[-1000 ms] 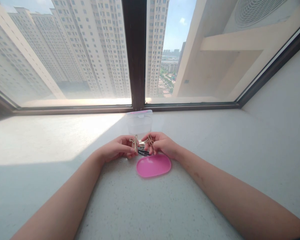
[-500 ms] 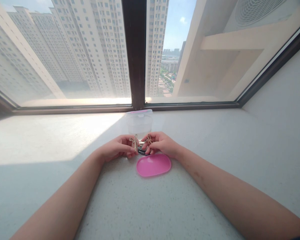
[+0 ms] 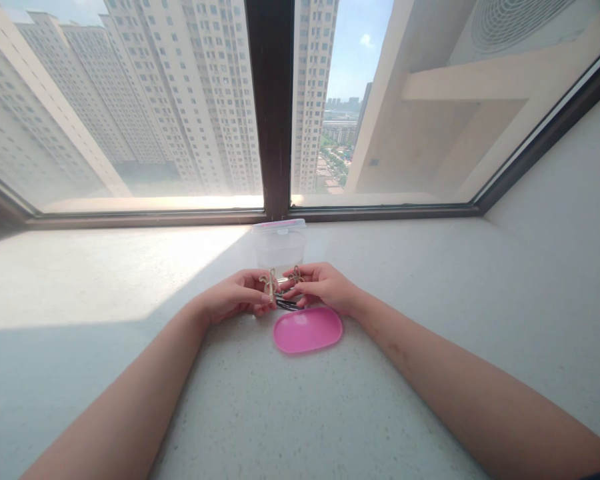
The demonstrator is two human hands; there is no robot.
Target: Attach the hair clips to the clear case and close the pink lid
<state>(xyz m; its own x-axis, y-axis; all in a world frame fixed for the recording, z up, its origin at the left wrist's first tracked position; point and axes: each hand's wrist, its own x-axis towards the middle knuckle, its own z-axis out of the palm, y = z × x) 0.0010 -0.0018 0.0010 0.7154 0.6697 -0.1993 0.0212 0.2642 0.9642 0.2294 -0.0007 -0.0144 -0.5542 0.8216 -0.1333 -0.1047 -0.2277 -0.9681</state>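
My left hand (image 3: 235, 293) is closed, its thumb and fingers pinching a gold-coloured metal hair claw clip (image 3: 272, 287) held upright. Opposite it, a second gold-coloured metal clip (image 3: 297, 274) sits between the fingertips of my right hand (image 3: 326, 287). Fingers hide parts of both clips. Between and below the hands lie thin black bands (image 3: 289, 305), too small to make out fully. A pink oval tray (image 3: 307, 333) rests on the sill just in front of my right hand. Right behind the hands stands a clear plastic box (image 3: 279, 245) with a lid.
The speckled white sill (image 3: 300, 407) runs along beneath both forearms. A dark window frame (image 3: 275, 120) rises behind the box, and a white wall (image 3: 570, 187) bounds the right side. Sunlight falls on the sill's left part.
The fingers of my right hand have shifted slightly, and the clip in them has turned and moved up a little. My left hand stays nearly still.
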